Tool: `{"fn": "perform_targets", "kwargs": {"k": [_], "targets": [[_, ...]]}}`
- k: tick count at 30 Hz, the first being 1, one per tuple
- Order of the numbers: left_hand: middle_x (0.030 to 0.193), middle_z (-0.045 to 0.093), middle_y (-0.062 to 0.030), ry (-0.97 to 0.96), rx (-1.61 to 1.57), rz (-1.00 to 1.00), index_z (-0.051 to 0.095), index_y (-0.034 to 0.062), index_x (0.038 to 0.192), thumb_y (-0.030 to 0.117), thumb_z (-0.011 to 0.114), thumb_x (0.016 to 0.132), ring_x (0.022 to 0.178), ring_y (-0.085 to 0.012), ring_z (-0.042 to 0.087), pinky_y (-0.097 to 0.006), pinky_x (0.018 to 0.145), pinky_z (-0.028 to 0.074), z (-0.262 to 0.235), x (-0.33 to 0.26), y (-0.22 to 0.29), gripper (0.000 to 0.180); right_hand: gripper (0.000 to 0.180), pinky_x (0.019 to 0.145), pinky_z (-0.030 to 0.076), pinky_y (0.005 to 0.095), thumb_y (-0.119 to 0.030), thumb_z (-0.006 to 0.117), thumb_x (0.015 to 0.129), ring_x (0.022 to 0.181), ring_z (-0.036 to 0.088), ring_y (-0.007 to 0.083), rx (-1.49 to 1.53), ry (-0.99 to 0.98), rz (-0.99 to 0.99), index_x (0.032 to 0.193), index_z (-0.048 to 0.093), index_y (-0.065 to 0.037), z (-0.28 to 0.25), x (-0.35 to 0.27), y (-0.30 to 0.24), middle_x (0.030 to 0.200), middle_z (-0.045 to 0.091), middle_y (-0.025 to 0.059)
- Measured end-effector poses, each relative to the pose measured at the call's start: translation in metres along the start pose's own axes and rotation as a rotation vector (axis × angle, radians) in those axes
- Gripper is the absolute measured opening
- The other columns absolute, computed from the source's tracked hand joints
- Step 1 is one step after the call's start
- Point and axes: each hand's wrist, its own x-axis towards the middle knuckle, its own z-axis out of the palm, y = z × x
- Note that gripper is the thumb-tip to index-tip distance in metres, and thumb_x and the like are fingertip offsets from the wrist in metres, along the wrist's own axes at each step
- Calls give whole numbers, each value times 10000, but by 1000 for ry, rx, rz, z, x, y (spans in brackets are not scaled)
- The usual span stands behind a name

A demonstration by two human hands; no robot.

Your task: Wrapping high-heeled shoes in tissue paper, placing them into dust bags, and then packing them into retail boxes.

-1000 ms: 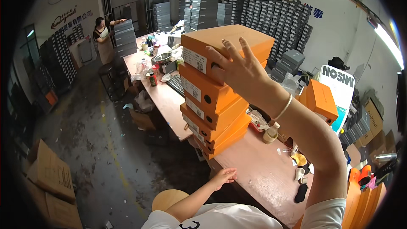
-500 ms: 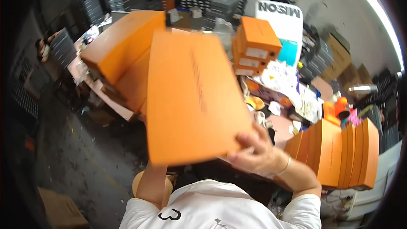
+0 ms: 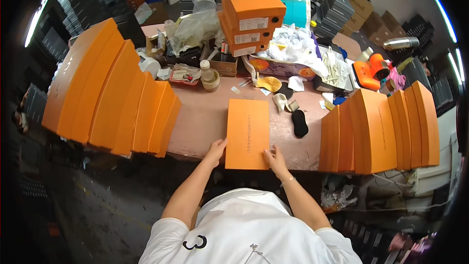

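head view, left fingers (image 3: 221,145) and right fingers (image 3: 269,157) partly curled, holding orange box (image 3: 247,127) by opposite sides

Orange rectangular box (image 3: 247,134), top face upward, dark lettering running lengthwise along it, long sides set front to back, at the near edge of the pinkish tabletop (image 3: 199,117), contact beneath not discernible.

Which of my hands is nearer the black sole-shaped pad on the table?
Right. Your right hand, at the right edge of the orange box, is on your side of the black pad, slightly left; your left hand is farther, at the box's left edge.
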Motion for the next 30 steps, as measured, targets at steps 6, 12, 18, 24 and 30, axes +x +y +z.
{"fn": "perform_targets", "kwargs": {"k": [6,12,18,24,30], "targets": [[1212,572,-86,-210,-412,-94,542,19,1212,270,596,930,1175,-173,488,-327,979,385,-5,-50,49,382,432,697,527,298,-359,677,864,891,644,183,447,-283,432,1087,558,-8,-11,15,-83,969,650,109],[1453,322,-164,-163,-10,261,228,79,1465,454,549,923,1333,-273,342,-414,1075,292,-76,-52,106,733,498,695,507,294,-202,674,864,850,639,178,174,-290,69,1267,433,-36,77,-54,-136,920,648,154],[1395,390,-222,98,690,365,300,48,1428,142,668,842,1279,-345,407,-394,1040,347,-156,-35,102,699,999,1053,230,613,-256,791,691,1361,245,437,-924,-261,-402,1487,187,-219,100,-53,-122,1474,272,211],[1280,509,-198,174,839,526,546,9,1224,140,649,849,1216,-359,464,-408,1008,386,-105,-49,108,411,175,805,439,376,-112,661,774,845,584,260,-605,-53,-507,944,632,-78,23,-2,-45,817,601,88],[1291,502,-156,-208,1085,846,619,56,1144,206,694,797,1273,-344,391,-495,1058,297,-4,-34,85,385,245,635,494,253,-224,605,912,712,604,131,374,-122,650,962,643,12,-57,-44,7,822,648,69]]}}
